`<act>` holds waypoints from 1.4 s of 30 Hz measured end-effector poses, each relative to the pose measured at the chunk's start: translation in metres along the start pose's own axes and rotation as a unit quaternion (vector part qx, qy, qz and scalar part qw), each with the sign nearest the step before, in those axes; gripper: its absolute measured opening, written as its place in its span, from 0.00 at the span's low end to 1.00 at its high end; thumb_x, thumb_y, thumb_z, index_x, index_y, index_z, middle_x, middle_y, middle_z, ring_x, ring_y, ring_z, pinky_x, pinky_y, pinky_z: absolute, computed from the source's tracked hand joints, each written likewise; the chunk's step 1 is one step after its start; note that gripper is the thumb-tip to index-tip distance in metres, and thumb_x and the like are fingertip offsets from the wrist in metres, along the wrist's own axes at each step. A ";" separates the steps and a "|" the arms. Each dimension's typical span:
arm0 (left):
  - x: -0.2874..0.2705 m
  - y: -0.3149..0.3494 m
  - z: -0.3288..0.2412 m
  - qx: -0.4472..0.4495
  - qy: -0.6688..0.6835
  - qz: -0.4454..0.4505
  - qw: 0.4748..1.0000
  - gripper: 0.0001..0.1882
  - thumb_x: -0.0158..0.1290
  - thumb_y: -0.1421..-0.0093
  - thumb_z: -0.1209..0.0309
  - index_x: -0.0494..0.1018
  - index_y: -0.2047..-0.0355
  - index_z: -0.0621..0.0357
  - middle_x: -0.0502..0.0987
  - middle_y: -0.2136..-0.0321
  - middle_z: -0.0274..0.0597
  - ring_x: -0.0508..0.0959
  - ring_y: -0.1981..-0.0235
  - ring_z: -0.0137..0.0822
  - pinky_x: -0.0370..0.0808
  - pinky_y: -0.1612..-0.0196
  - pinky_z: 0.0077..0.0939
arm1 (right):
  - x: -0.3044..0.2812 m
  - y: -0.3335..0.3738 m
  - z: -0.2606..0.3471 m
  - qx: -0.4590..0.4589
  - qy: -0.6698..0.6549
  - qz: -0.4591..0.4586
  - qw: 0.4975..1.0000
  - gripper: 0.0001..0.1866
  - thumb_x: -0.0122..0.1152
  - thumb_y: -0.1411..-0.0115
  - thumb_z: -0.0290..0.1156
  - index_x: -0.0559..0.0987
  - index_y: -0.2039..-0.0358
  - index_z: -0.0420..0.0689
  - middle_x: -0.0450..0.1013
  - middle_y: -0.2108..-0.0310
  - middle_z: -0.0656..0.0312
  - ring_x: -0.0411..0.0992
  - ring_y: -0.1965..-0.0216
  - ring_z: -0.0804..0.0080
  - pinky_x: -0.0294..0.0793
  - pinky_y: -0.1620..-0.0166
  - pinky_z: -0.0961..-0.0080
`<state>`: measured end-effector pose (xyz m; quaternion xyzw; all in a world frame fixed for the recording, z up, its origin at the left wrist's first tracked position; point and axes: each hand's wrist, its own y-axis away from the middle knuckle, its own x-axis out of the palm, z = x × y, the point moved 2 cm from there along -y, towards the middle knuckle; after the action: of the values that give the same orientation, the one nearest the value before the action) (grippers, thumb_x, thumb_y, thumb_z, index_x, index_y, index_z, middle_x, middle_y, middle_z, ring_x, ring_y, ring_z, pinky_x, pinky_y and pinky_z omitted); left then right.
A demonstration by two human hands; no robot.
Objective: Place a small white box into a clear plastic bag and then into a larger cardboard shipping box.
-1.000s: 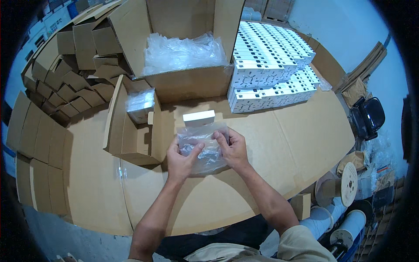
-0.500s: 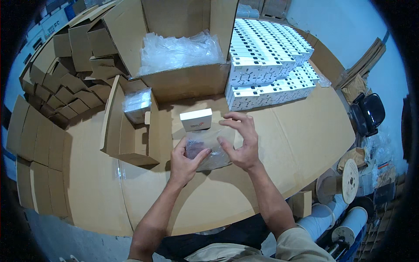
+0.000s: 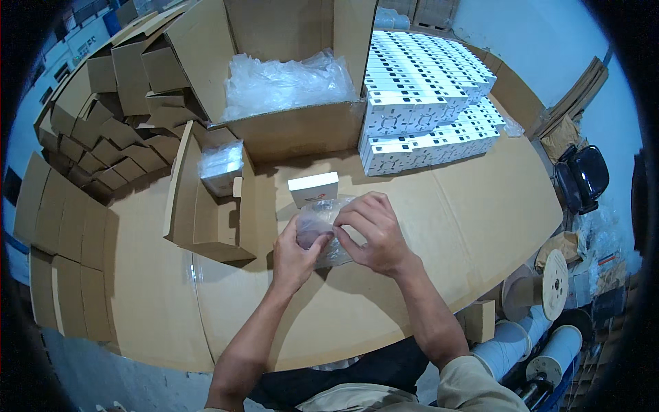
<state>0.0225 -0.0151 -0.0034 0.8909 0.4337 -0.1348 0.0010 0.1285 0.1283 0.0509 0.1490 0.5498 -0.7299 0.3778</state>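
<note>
Between my hands is a clear plastic bag (image 3: 320, 214). My left hand (image 3: 294, 253) grips its left side, with the thumb across the front. The fingertips of my right hand (image 3: 373, 232) are pinched together on the bag's upper right part. Just beyond the bag, a small white box (image 3: 313, 187) stands on the cardboard-covered table, its lower part hidden behind the plastic. Left of my hands, an open brown carton (image 3: 214, 226) holds bagged white boxes (image 3: 222, 167) at its far end.
A large open carton (image 3: 302, 130) full of clear plastic bags (image 3: 288, 84) stands behind. Stacked white boxes (image 3: 405, 113) fill the back right. Folded brown cartons (image 3: 103, 137) pile up at the left. Cable spools (image 3: 553, 278) stand beyond the table's right edge (image 3: 480, 300).
My right hand has gone from spread fingers to a pinch on the bag, which is now bunched and raised slightly. The view has shifted a little.
</note>
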 end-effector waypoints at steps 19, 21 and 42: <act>-0.003 0.004 -0.008 -0.016 -0.009 0.088 0.996 0.24 0.67 0.49 0.74 0.75 0.51 0.62 0.83 0.60 0.47 0.82 0.56 0.36 0.78 0.52 0.33 | -0.005 -0.040 0.008 0.075 -0.128 0.265 0.953 0.14 0.66 0.46 0.33 0.84 0.58 0.49 0.81 0.64 0.53 0.78 0.60 0.51 0.76 0.52 0.59; -0.004 0.003 -0.006 -0.010 -0.001 0.099 0.995 0.24 0.68 0.49 0.74 0.75 0.51 0.62 0.83 0.59 0.46 0.82 0.56 0.35 0.78 0.52 0.32 | -0.005 -0.039 0.005 0.052 -0.119 0.255 0.958 0.16 0.66 0.47 0.33 0.83 0.56 0.49 0.81 0.63 0.53 0.78 0.60 0.51 0.76 0.52 0.59; -0.010 -0.004 0.011 -0.092 0.074 0.110 0.987 0.23 0.72 0.53 0.71 0.77 0.58 0.64 0.83 0.64 0.42 0.81 0.63 0.30 0.78 0.56 0.29 | 0.028 -0.015 -0.077 0.284 -0.431 0.022 0.856 0.17 0.57 0.37 0.19 0.77 0.47 0.41 0.76 0.52 0.61 0.75 0.57 0.78 0.74 0.51 0.77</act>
<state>0.0112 -0.0221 -0.0110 0.9367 0.3430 -0.0268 0.0656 0.0837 0.1893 0.0167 -0.0675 0.0973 -0.8369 0.5345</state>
